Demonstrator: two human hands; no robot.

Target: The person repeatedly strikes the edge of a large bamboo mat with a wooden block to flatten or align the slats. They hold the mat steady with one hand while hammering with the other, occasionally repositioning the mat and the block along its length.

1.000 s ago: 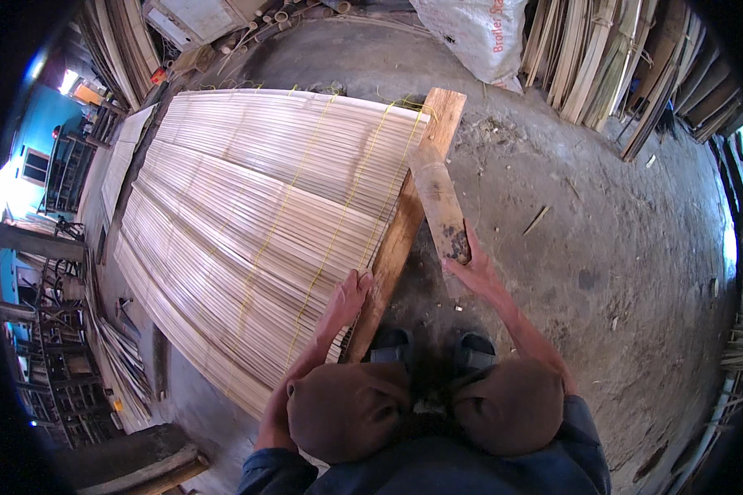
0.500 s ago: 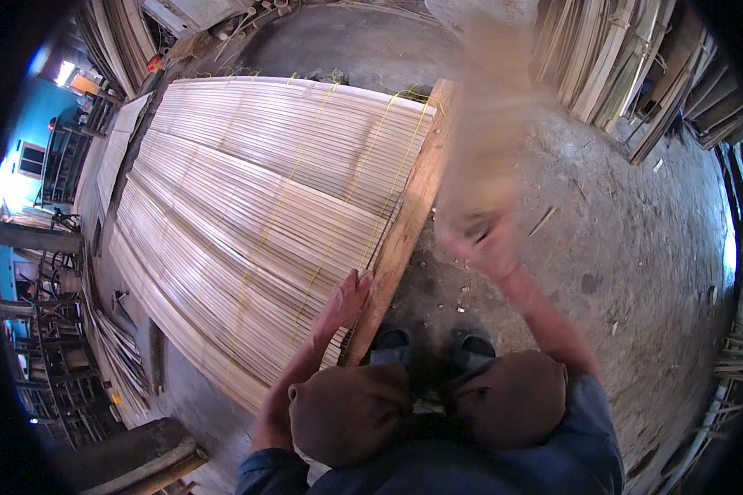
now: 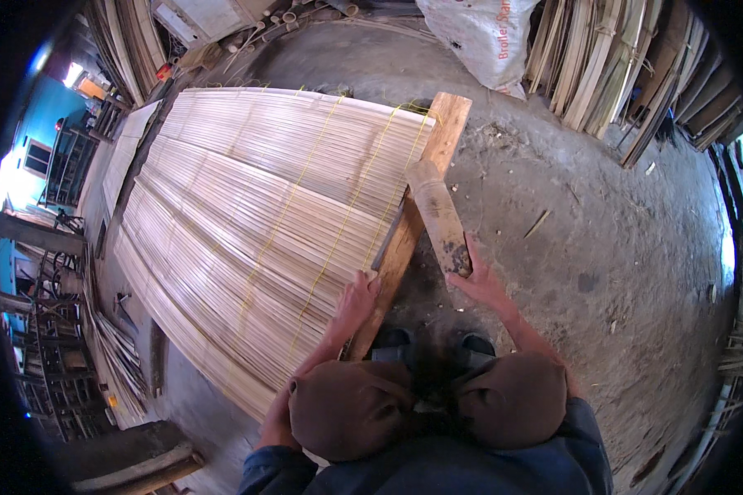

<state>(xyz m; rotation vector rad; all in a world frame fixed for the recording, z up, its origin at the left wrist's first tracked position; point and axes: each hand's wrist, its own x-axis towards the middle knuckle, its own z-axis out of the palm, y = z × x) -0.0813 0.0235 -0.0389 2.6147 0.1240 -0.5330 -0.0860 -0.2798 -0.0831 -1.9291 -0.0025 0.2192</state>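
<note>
A large mat of pale bamboo slats (image 3: 223,206), tied with yellow cords, lies on the floor at my left. A long wooden plank (image 3: 400,247) runs along its right edge. My left hand (image 3: 357,301) rests on the slat ends beside the plank, fingers slightly bent, holding nothing that I can see. A narrow dark strip (image 3: 394,231) shows between slats and plank beyond my fingertips; I cannot tell what it is. My right hand (image 3: 480,282) grips a flat piece of split bamboo (image 3: 439,216) by its dark-stained near end. Its far end reaches over the plank.
Bundles of bamboo strips (image 3: 590,62) lean at the back right, next to a white sack (image 3: 483,37). A loose sliver (image 3: 537,223) lies on the concrete floor (image 3: 619,272). Wooden racks (image 3: 54,355) stand at the left. My sandaled feet are just below the plank.
The bamboo piece, raised and blurred before, has come down and left over the plank. My left hand has gone from stretched fingers to slightly bent ones at the mat's edge.
</note>
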